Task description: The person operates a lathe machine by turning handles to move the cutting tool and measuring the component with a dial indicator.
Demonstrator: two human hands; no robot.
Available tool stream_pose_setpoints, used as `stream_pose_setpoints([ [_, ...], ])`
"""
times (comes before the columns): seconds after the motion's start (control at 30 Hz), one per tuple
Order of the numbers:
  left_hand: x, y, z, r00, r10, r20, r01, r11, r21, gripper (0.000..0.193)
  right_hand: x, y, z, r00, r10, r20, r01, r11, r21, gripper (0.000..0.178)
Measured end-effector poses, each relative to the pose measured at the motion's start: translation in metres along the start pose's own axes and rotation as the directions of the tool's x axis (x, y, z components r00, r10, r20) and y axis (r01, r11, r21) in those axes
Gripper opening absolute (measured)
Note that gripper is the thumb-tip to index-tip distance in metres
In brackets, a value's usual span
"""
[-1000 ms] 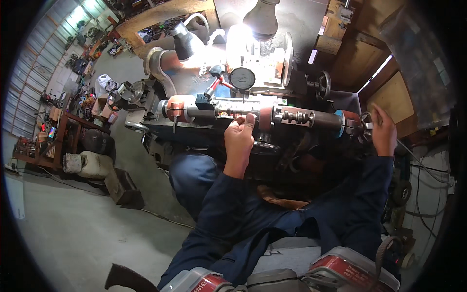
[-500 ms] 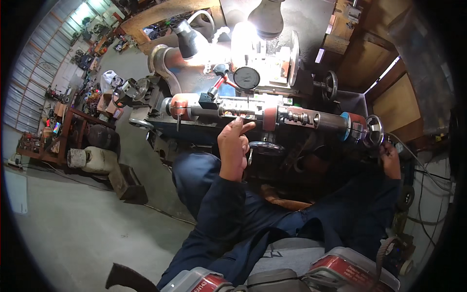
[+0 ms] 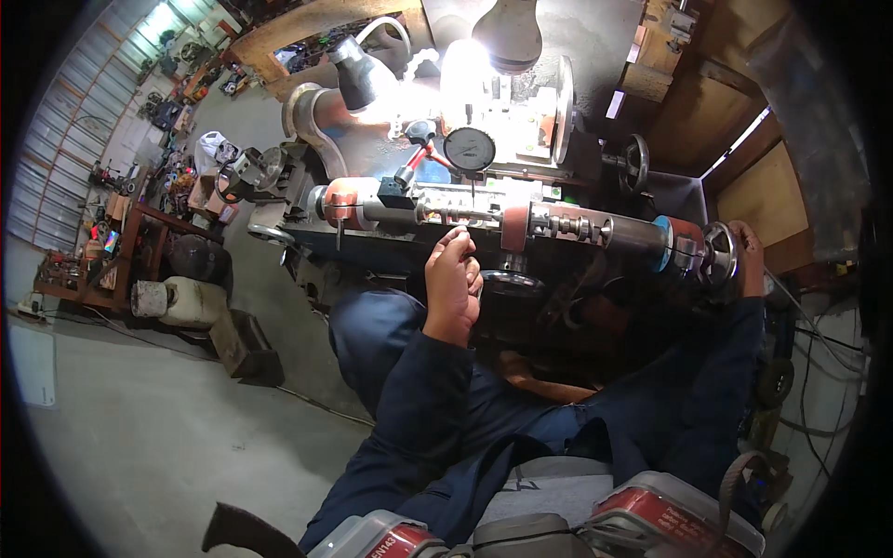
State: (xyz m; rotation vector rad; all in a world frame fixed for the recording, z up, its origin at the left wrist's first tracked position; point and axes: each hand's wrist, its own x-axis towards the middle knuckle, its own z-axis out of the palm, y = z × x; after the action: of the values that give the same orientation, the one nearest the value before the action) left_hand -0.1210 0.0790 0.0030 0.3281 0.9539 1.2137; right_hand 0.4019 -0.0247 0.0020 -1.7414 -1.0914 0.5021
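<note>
A camshaft [image 3: 465,211] with several lobes lies level across the grinding machine, running through a red centre support [image 3: 516,229]. Over it stands a dial gauge [image 3: 469,149], its thin stem reaching down to the shaft. A black base [image 3: 397,192] with a red arm carries the gauge. Just below the shaft my left hand [image 3: 452,286] is raised, fingers curled in and nothing visible in them. At the machine's right end my right hand [image 3: 749,253] grips the far right side of a metal handwheel [image 3: 720,255]; some fingers are hidden behind the rim.
A bright work lamp [image 3: 358,74] lights the machine bed. Another handwheel [image 3: 512,283] sits in front of the centre support, close to my left hand. Cables [image 3: 807,321] hang at the right. On the left are a cluttered rack [image 3: 126,256] and a whitish jug [image 3: 193,305].
My right hand has moved up and round the handwheel's right side, and the wheel has turned. My left hand's extended fingers have curled in.
</note>
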Motion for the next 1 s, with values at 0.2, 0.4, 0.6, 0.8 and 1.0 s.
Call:
stream_pose_setpoints([
  [0.2,0.002,-0.001,-0.003,1.000,0.013,-0.006,-0.013,1.000,-0.001,0.017,-0.017,-0.016,0.015,0.914,-0.308,0.264,0.374,0.891,-0.256,0.023],
  [0.4,0.004,-0.002,-0.001,1.000,0.002,-0.023,-0.002,1.000,0.005,0.016,-0.059,0.017,0.005,0.965,0.149,0.215,-0.151,0.989,-0.009,0.025],
  [0.6,0.004,-0.004,-0.004,0.999,-0.004,-0.040,0.005,1.000,0.017,0.017,-0.094,-0.004,-0.032,0.955,0.279,0.101,-0.283,0.959,0.026,0.030],
  [0.8,0.003,-0.006,0.001,1.000,-0.008,-0.019,0.008,0.999,0.031,0.017,-0.054,-0.022,-0.024,0.994,0.107,0.007,-0.107,0.987,0.122,0.031],
  [1.0,0.004,-0.009,0.000,1.000,-0.004,-0.007,0.005,1.000,0.022,0.014,0.003,0.012,-0.006,0.999,0.040,-0.008,-0.040,0.999,-0.024,0.039],
])
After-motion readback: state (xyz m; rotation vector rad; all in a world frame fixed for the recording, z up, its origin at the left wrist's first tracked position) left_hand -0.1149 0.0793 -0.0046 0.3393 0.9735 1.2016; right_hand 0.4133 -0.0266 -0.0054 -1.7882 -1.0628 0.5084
